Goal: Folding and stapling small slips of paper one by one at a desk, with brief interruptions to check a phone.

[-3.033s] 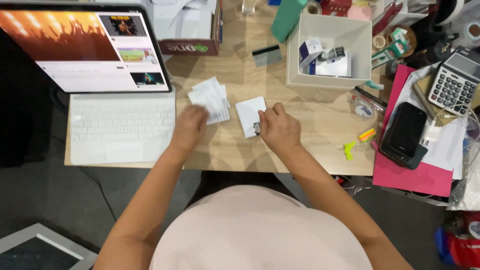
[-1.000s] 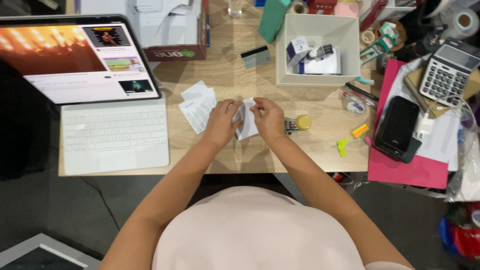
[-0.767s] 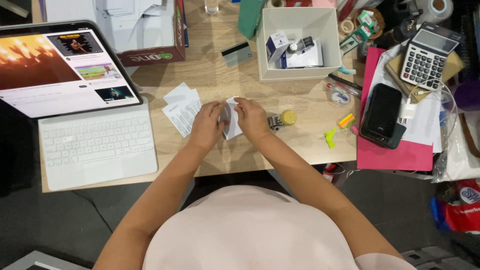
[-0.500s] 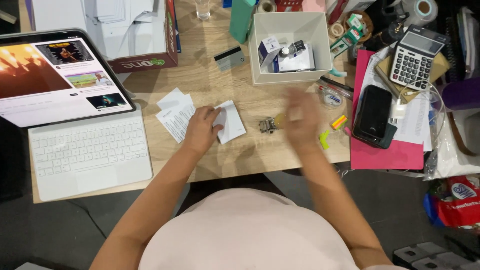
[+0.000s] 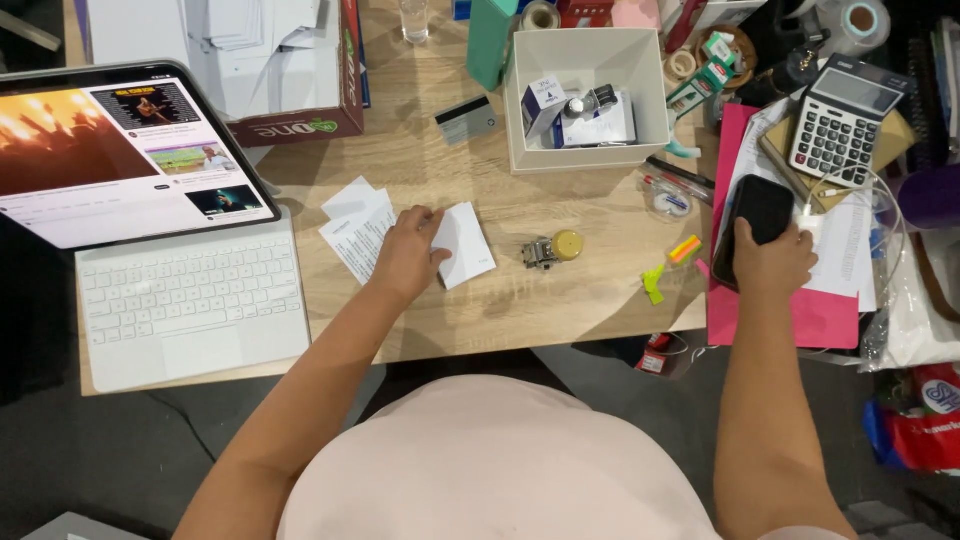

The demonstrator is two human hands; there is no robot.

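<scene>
Meanwhile, left hand [image 5: 407,252] flat on paper slip [image 5: 464,243]; right hand [image 5: 772,262] grips black phone [image 5: 755,222] beside calculator [image 5: 846,121].

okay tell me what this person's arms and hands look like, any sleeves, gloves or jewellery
Both arms are bare to the frame's bottom edge, with no sleeves showing. The left hand and right hand have no gloves, and no rings, watch or bracelets are visible. A pale pink top covers the torso.

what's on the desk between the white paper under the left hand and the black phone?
In the head view: a small metal gadget with a yellow round cap, then neon sticky tabs, between the white paper and the black phone. Otherwise bare wood.
</scene>
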